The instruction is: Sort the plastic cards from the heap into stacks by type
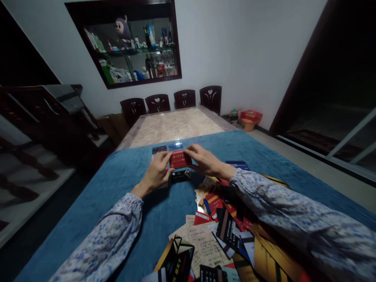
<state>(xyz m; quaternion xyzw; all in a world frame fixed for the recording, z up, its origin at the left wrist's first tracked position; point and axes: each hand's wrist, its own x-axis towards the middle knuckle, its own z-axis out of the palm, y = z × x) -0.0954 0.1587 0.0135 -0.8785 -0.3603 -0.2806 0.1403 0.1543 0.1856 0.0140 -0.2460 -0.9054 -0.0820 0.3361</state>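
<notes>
Holding a red card (180, 159) by its two ends is, I judge, the step in hand. From my remote seat I see the left hand (155, 170) pinching its left end and the right hand (205, 160) gripping its right end. The card is at mid-view over a blue cloth (117, 184), between a black card (181, 176) on the near side and a dark card (159, 149) and a blue card (175, 146) beyond (whether it touches any of them, I cannot tell). I think the next move calls for an even grip, with fingertips clear of those neighbours. The red card is a bright rectangle, wider than tall, its pale lettering too small to read. Closer in, a jumbled pile of cards (227, 231) spreads rightward.
</notes>
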